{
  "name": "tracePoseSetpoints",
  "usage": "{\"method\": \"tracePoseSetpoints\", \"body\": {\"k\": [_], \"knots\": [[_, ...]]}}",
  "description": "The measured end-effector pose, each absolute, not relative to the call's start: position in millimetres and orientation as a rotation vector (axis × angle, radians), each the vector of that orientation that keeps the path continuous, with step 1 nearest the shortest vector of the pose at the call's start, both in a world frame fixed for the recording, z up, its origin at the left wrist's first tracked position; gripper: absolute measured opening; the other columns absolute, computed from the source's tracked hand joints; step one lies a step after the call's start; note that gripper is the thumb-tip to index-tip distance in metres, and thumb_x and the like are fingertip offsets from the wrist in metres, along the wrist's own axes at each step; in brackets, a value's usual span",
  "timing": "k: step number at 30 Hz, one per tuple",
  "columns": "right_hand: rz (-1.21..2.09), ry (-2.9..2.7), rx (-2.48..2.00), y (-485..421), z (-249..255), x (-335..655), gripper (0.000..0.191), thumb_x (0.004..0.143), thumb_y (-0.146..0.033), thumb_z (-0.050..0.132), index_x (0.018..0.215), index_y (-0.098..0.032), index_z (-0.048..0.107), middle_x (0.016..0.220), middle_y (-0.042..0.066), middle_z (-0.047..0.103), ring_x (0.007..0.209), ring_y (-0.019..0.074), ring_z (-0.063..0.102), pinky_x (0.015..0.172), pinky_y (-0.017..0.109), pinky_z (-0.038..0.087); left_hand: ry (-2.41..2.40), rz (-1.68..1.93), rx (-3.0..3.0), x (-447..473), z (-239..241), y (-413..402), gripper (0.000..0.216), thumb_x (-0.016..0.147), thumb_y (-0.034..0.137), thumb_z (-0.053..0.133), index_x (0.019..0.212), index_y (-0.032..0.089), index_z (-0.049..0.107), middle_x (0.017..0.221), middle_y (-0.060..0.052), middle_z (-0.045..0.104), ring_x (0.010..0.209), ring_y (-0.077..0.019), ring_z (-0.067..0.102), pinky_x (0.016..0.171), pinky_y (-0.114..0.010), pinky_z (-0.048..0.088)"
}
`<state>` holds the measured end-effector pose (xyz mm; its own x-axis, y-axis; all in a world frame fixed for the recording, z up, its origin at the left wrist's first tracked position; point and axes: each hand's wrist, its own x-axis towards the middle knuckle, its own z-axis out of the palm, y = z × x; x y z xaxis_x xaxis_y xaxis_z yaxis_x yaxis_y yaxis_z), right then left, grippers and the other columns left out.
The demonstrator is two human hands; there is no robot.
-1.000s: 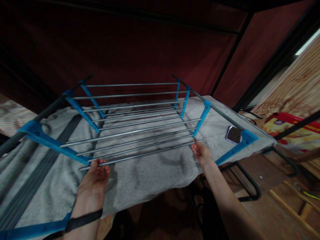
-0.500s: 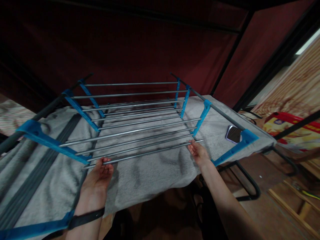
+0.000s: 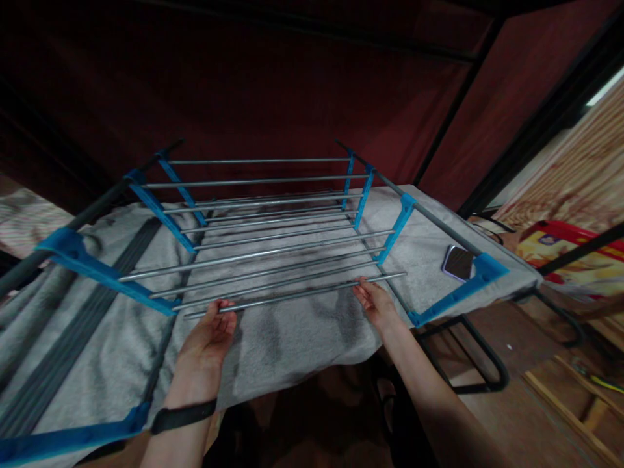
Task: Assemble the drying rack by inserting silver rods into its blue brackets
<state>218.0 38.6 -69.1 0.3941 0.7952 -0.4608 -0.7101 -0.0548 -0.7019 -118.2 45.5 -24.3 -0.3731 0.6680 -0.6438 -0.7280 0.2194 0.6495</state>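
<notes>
Both my hands grip one thin metal rod (image 3: 297, 294) held crosswise at the near side of a rack. My left hand (image 3: 214, 331) is closed around it close to its left end, with a black band on the wrist. Toward the other end, my right hand (image 3: 374, 300) pinches the rod between thumb and fingers, and its tip sticks out past them. The rack has blue plastic brackets (image 3: 402, 224) on dark side tubes (image 3: 439, 227). Several metal rods (image 3: 273, 251) span between the brackets. The held rod's left end lies just right of the near left bracket (image 3: 112, 278).
A grey cloth (image 3: 292, 351) covers the surface under the rack. Several dark tubes (image 3: 73, 338) lie on it at the left. A phone (image 3: 458, 262) rests at the right, near a blue bracket (image 3: 463, 292). Beyond the edge stands a red and yellow package (image 3: 565, 250).
Both hands have shifted along with the rod: it has slid to the right, its left end now clear of the left bracket. My hands are slightly closer together.
</notes>
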Motion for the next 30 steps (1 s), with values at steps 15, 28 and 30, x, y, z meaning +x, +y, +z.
{"method": "tracePoseSetpoints", "body": {"k": [15, 28, 30], "knots": [[1.333, -0.187, -1.036, 31.5, -78.2, 195.3, 0.017, 0.067, -0.008, 0.079, 0.069, -0.019, 0.066, 0.068, -0.001, 0.071, 0.065, 0.0116, 0.068, 0.073, 0.025, 0.06, 1.146, 1.337, -0.013, -50.1, -35.0, 27.8, 0.021, 0.087, -0.002, 0.055, 0.077, 0.013, 0.065, 0.073, -0.003, 0.07, 0.064, -0.0103, 0.067, 0.064, -0.02, 0.058], [1.444, -0.264, -1.009, 23.8, -81.6, 175.9, 0.015, 0.066, -0.014, 0.079, 0.071, -0.019, 0.066, 0.07, -0.001, 0.071, 0.069, 0.0136, 0.069, 0.076, 0.029, 0.059, 1.064, 1.25, 0.024, -19.4, -60.3, 18.3, 0.013, 0.081, -0.001, 0.064, 0.082, 0.012, 0.067, 0.075, -0.006, 0.072, 0.07, -0.0157, 0.072, 0.062, -0.021, 0.059], [1.45, -0.265, -1.002, 23.0, -82.2, 172.1, 0.016, 0.064, -0.015, 0.08, 0.07, -0.02, 0.066, 0.071, -0.001, 0.071, 0.07, 0.0137, 0.069, 0.076, 0.03, 0.058, 1.082, 1.217, 0.031, -15.6, -60.2, 18.5, 0.012, 0.082, 0.0, 0.063, 0.083, 0.011, 0.067, 0.074, -0.006, 0.072, 0.071, -0.0159, 0.072, 0.062, -0.021, 0.058]]}}
